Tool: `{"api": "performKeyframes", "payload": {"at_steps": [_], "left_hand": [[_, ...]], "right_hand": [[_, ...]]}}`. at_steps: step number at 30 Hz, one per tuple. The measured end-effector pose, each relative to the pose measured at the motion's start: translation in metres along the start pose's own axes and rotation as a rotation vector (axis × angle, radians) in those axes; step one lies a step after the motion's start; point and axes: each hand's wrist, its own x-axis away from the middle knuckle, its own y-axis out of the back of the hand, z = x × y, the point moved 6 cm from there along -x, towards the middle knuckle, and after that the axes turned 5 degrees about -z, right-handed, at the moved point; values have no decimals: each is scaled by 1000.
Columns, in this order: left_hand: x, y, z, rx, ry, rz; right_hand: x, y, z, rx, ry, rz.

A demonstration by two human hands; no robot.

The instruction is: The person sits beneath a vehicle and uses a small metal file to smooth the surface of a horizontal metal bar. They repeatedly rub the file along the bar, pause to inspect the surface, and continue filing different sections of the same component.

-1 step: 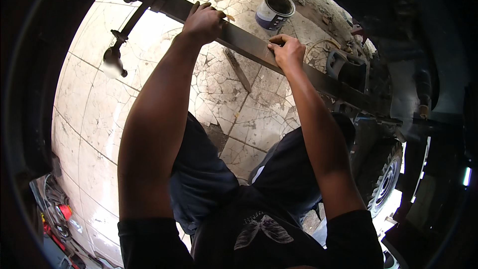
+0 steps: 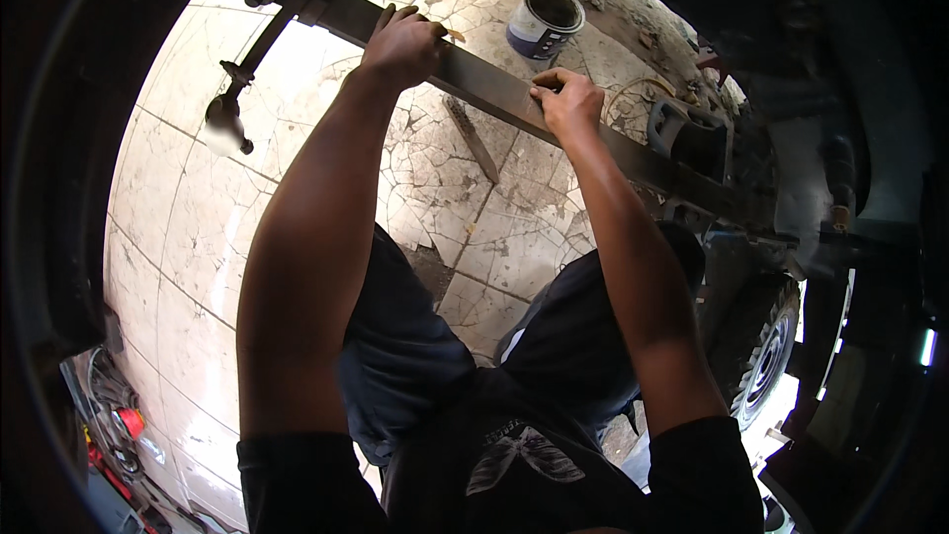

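Observation:
A long dark metal beam (image 2: 484,79) runs slantwise in front of me, from upper left to lower right. My left hand (image 2: 403,47) is closed over its upper left part, fingers bent across the far edge. Farther right, my right hand (image 2: 571,104) rests at the beam with thumb and forefinger pinched together near its face. Whatever is in that pinch, if anything, is too small to make out. On the floor below the beam lies a narrow piece like a wire brush (image 2: 471,140), its upper end rough and dark.
Beyond the beam an open paint tin (image 2: 546,25) stands on the cracked tile floor (image 2: 178,178). A dark rod with a jointed end (image 2: 225,119) hangs at left. At right are vehicle parts and a tyred wheel (image 2: 766,351). Tools and red items (image 2: 129,422) lie lower left.

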Motion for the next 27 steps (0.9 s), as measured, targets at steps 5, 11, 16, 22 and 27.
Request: {"api": "performKeyframes", "payload": {"at_steps": [5, 11, 16, 22, 27], "left_hand": [[7, -8, 9, 2, 7, -43], [2, -3, 3, -44, 60, -10], [-3, -3, 2, -36, 28, -14], [-1, 1, 3, -8, 35, -59], [-17, 14, 2, 4, 123, -93]], "right_hand": [[33, -8, 8, 7, 81, 92], [20, 0, 14, 1, 7, 117], [1, -6, 12, 12, 39, -54], [29, -7, 9, -10, 38, 123], [53, 12, -8, -246, -45, 38]]}}
